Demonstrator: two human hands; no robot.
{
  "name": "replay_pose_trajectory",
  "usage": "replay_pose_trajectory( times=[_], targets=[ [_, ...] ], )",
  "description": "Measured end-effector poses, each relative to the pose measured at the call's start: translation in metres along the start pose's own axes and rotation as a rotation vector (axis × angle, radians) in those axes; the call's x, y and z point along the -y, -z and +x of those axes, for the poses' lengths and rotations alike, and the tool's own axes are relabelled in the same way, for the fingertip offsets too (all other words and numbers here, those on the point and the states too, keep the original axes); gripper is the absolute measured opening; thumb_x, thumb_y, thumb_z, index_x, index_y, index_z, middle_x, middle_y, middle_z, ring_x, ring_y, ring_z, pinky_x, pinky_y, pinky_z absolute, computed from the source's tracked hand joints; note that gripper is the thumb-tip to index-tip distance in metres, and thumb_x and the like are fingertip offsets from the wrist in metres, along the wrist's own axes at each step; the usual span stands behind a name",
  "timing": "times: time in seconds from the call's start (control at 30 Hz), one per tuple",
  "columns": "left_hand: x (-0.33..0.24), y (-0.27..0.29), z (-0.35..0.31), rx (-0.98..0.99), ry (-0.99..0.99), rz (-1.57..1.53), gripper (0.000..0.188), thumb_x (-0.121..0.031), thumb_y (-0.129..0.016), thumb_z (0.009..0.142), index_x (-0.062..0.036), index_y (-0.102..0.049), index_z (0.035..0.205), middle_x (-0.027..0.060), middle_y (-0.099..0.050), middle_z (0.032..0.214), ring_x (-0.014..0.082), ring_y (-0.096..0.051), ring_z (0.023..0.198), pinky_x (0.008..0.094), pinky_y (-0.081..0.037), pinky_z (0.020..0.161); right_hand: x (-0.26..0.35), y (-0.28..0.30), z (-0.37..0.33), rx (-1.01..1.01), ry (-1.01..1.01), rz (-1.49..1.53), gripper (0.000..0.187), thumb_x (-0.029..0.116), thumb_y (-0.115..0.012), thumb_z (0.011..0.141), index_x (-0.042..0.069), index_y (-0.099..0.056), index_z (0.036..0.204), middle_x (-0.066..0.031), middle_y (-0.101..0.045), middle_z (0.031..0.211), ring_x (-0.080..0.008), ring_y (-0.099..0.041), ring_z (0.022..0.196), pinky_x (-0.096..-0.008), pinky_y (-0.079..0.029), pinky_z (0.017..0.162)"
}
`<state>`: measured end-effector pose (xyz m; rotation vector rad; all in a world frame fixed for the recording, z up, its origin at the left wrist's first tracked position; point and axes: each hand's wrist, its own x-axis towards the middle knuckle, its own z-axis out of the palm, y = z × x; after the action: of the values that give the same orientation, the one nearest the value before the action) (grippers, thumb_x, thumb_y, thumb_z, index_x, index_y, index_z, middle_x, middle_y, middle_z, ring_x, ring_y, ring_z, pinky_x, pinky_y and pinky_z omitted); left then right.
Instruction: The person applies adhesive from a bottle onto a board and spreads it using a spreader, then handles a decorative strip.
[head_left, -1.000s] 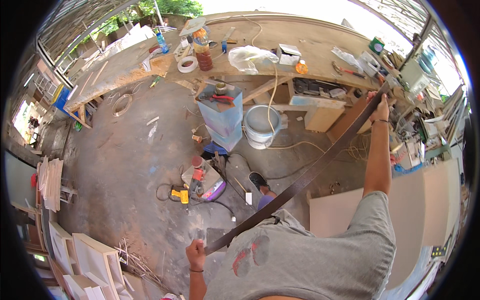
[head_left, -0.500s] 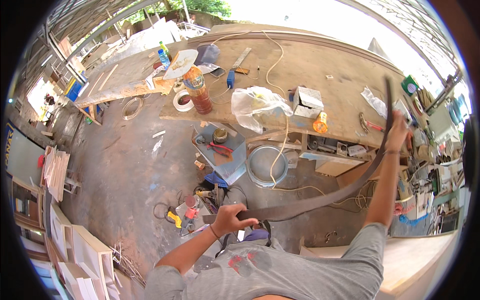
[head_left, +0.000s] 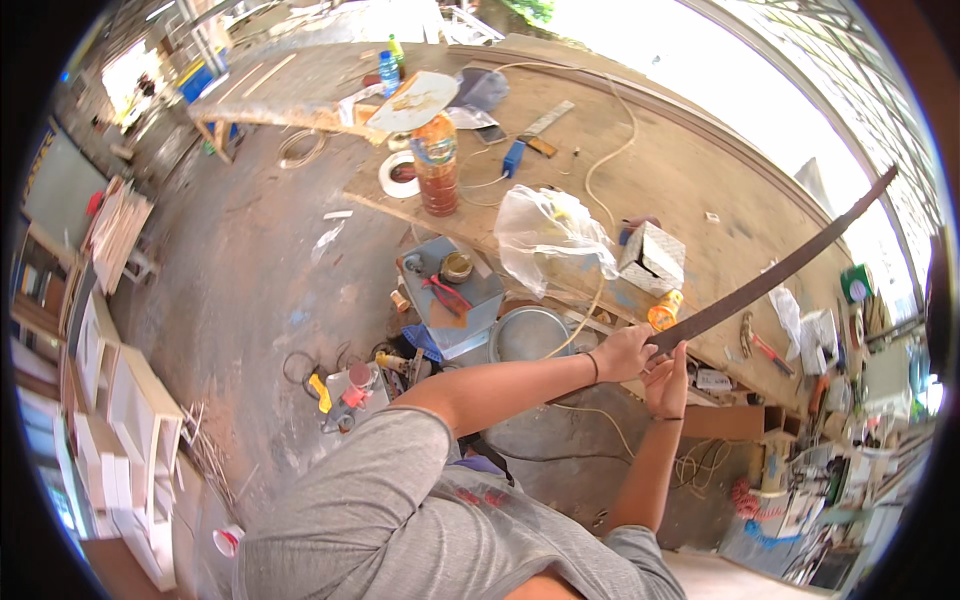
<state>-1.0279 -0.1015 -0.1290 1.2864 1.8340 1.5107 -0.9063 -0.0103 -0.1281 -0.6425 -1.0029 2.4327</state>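
Observation:
A long dark brown flexible strip [head_left: 775, 283] rises from my hands to the upper right, curving slightly, its far end free in the air above the workbench. My left hand [head_left: 621, 353] reaches across my body and is closed round the strip near its lower end. Close beside it, my right hand [head_left: 664, 385] pinches the strip with thumb and fingers. The strip's lower end is mostly hidden by the hands. Just past them, an orange container [head_left: 664, 311] stands at the edge of the wooden workbench [head_left: 690, 150].
On the bench are a white plastic bag [head_left: 550, 235], a patterned box [head_left: 653, 257], a hammer [head_left: 770, 353] and a bottle of reddish-brown liquid [head_left: 436, 170]. Below stand a grey stool [head_left: 465, 335] holding red pliers [head_left: 447, 294] and a round basin [head_left: 530, 333]. Cables [head_left: 620, 430] lie on the floor.
My left hand has moved right and up, and my right hand has come down from the far end to meet it. The strip, earlier bowed between them, now extends freely; the view has shifted right.

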Motion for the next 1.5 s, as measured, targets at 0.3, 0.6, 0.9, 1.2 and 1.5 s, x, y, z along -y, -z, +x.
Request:
replay_pose_trajectory(
  times=[0.3, 0.6, 0.9, 1.2, 1.5],
  targets=[
    [0.062, 0.068, -0.094, -0.091, -0.066, 0.208, 0.060, -0.033, -0.058, 0.085, -0.0023, -0.038, 0.132, 0.0222, -0.050, 0.121, 0.0349, -0.052, 0.108, 0.0393, -0.042, 0.091, 0.007, 0.135, 0.131, -0.485, -0.051, -0.108, 0.017, 0.022, -0.051, 0.091, 0.007, -0.058, 0.094, -0.0047, -0.061, 0.085, -0.0205, -0.058, 0.073, -0.0363, -0.049, 0.064],
    [0.149, 0.175, -0.601, -0.811, 1.204, 0.448, 0.025, -0.024, -0.058, 0.083, -0.0004, -0.059, 0.093, 0.0187, -0.061, 0.084, 0.0336, -0.058, 0.083, 0.0432, -0.045, 0.071, 0.040, 0.173, 0.135, -1.213, 0.259, -1.497, 0.043, 0.026, -0.061, 0.079, -0.003, -0.054, 0.111, -0.0161, -0.061, 0.103, -0.0287, -0.058, 0.091, -0.0432, -0.046, 0.080],
    [0.091, -0.022, -0.750, -0.208, 1.811, 0.544, 0.038, -0.029, -0.055, 0.084, -0.0076, -0.052, 0.115, 0.0174, -0.063, 0.096, 0.0326, -0.060, 0.093, 0.0424, -0.048, 0.078, -0.065, -0.245, 0.158, 0.321, 0.566, -1.324, 0.081, 0.035, -0.071, 0.076, 0.006, -0.029, 0.139, -0.0194, -0.033, 0.141, -0.0307, -0.053, 0.112, -0.0390, -0.031, 0.103],
    [0.047, -0.090, -0.659, -1.375, 1.771, -0.502, 0.077, -0.071, -0.033, 0.081, -0.0097, -0.056, 0.121, 0.0150, -0.060, 0.112, 0.0324, -0.059, 0.098, 0.0425, -0.053, 0.067, -0.289, -0.331, 0.281, 0.408, 0.874, -1.642, 0.100, 0.045, -0.071, 0.071, -0.001, -0.016, 0.140, -0.0214, -0.022, 0.143, -0.0317, -0.021, 0.133, -0.0399, -0.022, 0.108],
    [-0.033, -0.114, -0.587, -1.530, 1.711, -0.569, 0.071, -0.063, -0.031, 0.086, -0.0048, -0.062, 0.112, 0.0185, -0.058, 0.117, 0.0332, -0.052, 0.113, 0.0378, -0.038, 0.096, -0.445, -0.298, 0.122, 0.817, 0.887, -1.674, 0.090, 0.037, -0.073, 0.072, 0.000, -0.022, 0.136, -0.0182, -0.028, 0.139, -0.0293, -0.028, 0.128, -0.0388, -0.027, 0.105]
  ],
)
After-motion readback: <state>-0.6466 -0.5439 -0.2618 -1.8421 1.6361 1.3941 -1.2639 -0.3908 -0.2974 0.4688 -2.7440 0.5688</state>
